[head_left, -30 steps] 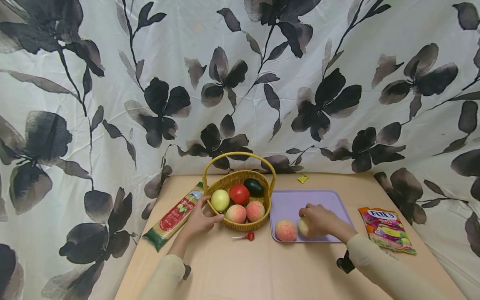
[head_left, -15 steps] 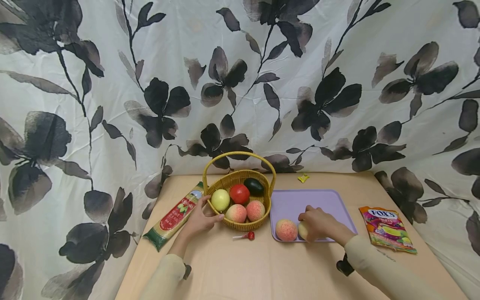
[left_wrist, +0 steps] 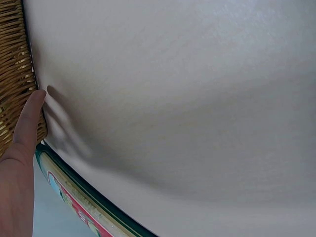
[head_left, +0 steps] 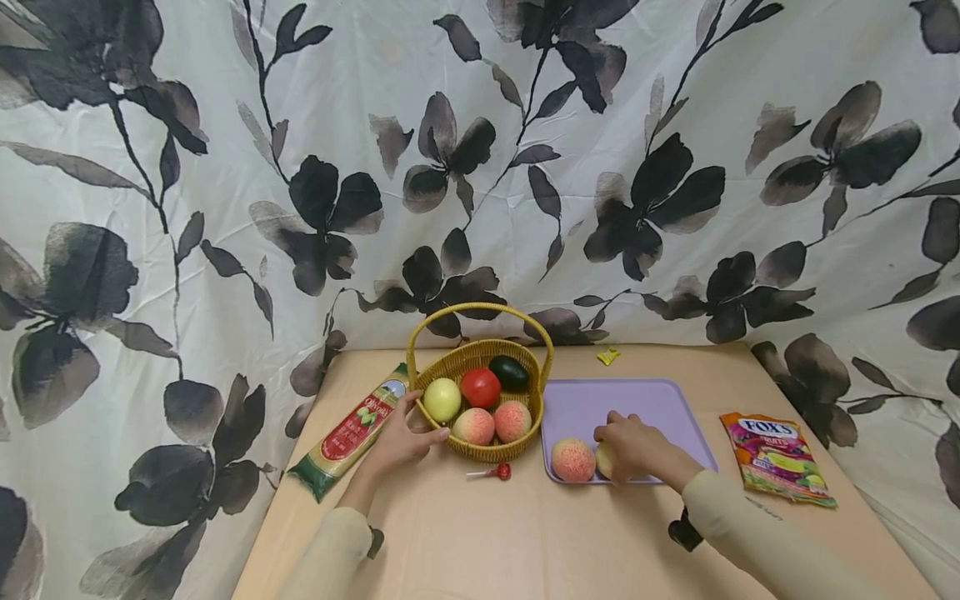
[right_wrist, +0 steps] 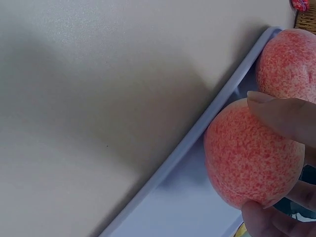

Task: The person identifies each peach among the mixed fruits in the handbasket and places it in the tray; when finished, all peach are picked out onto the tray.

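My right hand [head_left: 633, 446] grips a peach [right_wrist: 252, 153] over the front part of the purple tray [head_left: 607, 396], thumb on one side and fingertips on the other. A second peach [head_left: 573, 460] sits just left of it in the tray. My left hand [head_left: 405, 442] rests against the left side of the yellow wicker basket [head_left: 495, 455], a straight digit lying along its wall in the left wrist view. Inside the basket are a pale yellow-green fruit [head_left: 442, 400], a tomato [head_left: 480, 387], a dark green avocado-like fruit [head_left: 509, 373] and two peaches [head_left: 474, 427].
A long red-and-green Olivoilà packet [head_left: 352, 433] lies left of the basket. In front of the basket is a red lollipop [head_left: 501, 472]. Behind the tray lies a small yellow wrapped sweet [head_left: 608, 356]; to its right, a FOX'S candy bag [head_left: 778, 458]. A floral curtain [head_left: 525, 167] hangs at the back.
My right hand has shifted slightly left and the peach in it has turned or dropped a little, close beside the other peach. The left hand and basket have stayed put.
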Tool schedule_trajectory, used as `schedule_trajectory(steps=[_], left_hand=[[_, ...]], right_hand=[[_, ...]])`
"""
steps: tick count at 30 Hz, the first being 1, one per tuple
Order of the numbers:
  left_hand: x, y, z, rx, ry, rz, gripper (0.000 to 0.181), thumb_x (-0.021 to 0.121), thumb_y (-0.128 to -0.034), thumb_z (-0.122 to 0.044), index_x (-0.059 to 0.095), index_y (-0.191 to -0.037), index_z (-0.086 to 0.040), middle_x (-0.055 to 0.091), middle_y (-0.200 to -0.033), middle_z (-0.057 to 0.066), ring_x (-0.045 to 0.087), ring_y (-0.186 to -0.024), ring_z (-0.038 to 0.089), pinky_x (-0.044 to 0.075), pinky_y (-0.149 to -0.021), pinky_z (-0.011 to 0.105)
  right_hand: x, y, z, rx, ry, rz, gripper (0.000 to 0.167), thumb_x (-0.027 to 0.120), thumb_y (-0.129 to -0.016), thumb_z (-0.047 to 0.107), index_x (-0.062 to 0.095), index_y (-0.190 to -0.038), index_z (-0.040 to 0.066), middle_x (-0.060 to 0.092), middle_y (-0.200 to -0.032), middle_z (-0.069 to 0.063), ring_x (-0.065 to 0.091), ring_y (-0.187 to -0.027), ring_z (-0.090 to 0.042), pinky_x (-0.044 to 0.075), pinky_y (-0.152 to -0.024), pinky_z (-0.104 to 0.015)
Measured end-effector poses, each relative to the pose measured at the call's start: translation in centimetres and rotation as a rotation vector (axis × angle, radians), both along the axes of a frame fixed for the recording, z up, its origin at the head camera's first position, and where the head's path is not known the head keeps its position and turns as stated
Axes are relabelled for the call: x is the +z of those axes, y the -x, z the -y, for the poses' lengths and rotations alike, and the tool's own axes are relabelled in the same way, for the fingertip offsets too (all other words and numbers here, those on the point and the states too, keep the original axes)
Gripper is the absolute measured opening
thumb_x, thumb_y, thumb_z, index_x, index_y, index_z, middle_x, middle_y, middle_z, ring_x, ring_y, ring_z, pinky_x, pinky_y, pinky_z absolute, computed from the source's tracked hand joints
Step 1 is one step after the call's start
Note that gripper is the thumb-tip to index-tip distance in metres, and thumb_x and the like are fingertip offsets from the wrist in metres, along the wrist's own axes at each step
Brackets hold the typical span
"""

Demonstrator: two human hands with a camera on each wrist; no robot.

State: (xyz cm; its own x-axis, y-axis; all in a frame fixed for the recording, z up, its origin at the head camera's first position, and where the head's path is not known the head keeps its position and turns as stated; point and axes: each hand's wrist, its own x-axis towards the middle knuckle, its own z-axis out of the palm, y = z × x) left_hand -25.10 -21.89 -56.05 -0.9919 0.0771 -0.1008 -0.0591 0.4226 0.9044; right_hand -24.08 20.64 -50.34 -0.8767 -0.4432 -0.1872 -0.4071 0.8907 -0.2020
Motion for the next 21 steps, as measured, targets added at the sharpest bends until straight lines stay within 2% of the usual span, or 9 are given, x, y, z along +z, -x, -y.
schedule_trajectory(steps=[8, 12, 21], left_hand=[[0.0, 0.1, 0.1, -0.004, -0.010, -0.001, 0.105, 0.088, -0.0831, -0.042, 0.023, -0.161, -0.013, 0.017, -0.172, 0.022, 0.015, -0.160, 0.044, 0.037, -0.119, 0.061], [0.0, 0.2, 0.1, 0.000, -0.005, 0.001, 0.106, 0.088, -0.0825, -0.043, 0.024, -0.161, -0.014, 0.018, -0.172, 0.021, 0.012, -0.160, 0.044, 0.030, -0.122, 0.063], [-0.1, 0.3, 0.2, -0.009, 0.001, -0.011, 0.106, 0.089, -0.0823, -0.042, 0.024, -0.161, -0.011, 0.020, -0.171, 0.022, 0.012, -0.160, 0.045, 0.025, -0.123, 0.066]], right_hand=[[0.7, -0.1, 0.1, -0.036, -0.021, 0.035, 0.068, 0.097, -0.057, 0.008, 0.070, -0.119, 0.008, 0.061, -0.107, -0.011, 0.057, -0.094, -0.035, 0.056, -0.066, -0.054], [1.2, -0.1, 0.2, -0.048, -0.027, 0.046, 0.069, 0.097, -0.057, 0.008, 0.069, -0.121, 0.008, 0.062, -0.109, -0.013, 0.058, -0.096, -0.035, 0.056, -0.067, -0.055], [2.3, 0.0, 0.3, -0.036, -0.042, 0.041, 0.070, 0.096, -0.059, 0.008, 0.068, -0.124, 0.010, 0.063, -0.111, -0.013, 0.062, -0.099, -0.037, 0.056, -0.068, -0.055]])
